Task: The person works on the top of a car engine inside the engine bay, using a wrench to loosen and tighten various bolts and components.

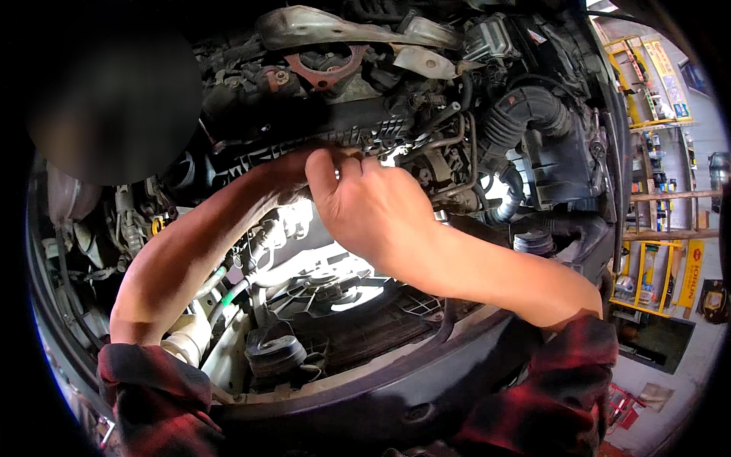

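Observation:
Both my arms reach over an open engine bay to the front of the engine (327, 122). My right hand (369, 202) is closed, back of the hand toward me, fingers curled down against the engine. A small shiny spot shows by its thumb, but what the fingers hold is hidden. My left hand (301, 169) sits close behind it, beside the black ribbed engine part; its fingers are covered by the right hand. Below the hands, strong light falls on hoses, wiring and a cooling fan (335, 286).
A reddish flange (327, 72) and a metal heat shield (327, 29) lie at the far side. On the right are a corrugated intake hose (521, 118) and a ratchet (598, 148). The black front edge (403, 411) runs nearest me. Yellow shelving (647, 278) stands beyond the car.

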A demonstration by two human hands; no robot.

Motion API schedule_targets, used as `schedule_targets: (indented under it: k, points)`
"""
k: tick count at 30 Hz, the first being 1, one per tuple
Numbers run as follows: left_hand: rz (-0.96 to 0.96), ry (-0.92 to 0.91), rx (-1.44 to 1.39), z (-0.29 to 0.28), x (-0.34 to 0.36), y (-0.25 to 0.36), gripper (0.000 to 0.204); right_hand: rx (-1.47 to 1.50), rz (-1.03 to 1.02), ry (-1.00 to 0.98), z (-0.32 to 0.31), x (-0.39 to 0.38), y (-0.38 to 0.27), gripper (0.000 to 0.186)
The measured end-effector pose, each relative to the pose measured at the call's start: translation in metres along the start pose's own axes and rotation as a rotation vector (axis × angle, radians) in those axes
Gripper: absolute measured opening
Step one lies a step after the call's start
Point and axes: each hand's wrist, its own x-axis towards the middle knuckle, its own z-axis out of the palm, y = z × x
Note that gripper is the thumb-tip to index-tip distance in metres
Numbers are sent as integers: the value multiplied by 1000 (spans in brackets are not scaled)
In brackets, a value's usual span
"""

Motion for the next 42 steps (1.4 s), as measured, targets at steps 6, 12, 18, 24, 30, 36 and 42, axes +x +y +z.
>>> schedule_targets:
  k: [6, 12, 18, 24, 30, 36, 42]
  points:
    - [6, 31, -20, 7, -2, -1, 32, 77, -107, -64, 8, 6, 5, 19]
    - [85, -176, 116, -5, 10, -11, 34, 251, 16, 16, 28, 10, -3, 13]
    - [202, -165, 193, -15, 8, -16, 36, 311, 91, -90, 31, 9, -10, 37]
    - [-87, -84, -186, -3, -10, 15, 36, 214, -72, -65, 26, 11, -11, 15]
    - [-184, -63, -332, 1, -17, 30, 36, -88, -213, 26, 29, 13, -13, 14]
    - [-161, -11, -176, -2, -21, 31, 30, -142, -233, 26, 38, 11, -14, 9]
    - [-492, -138, 352, -9, 2, 83, 28, 21, -112, 15, 35, 8, -9, 16]
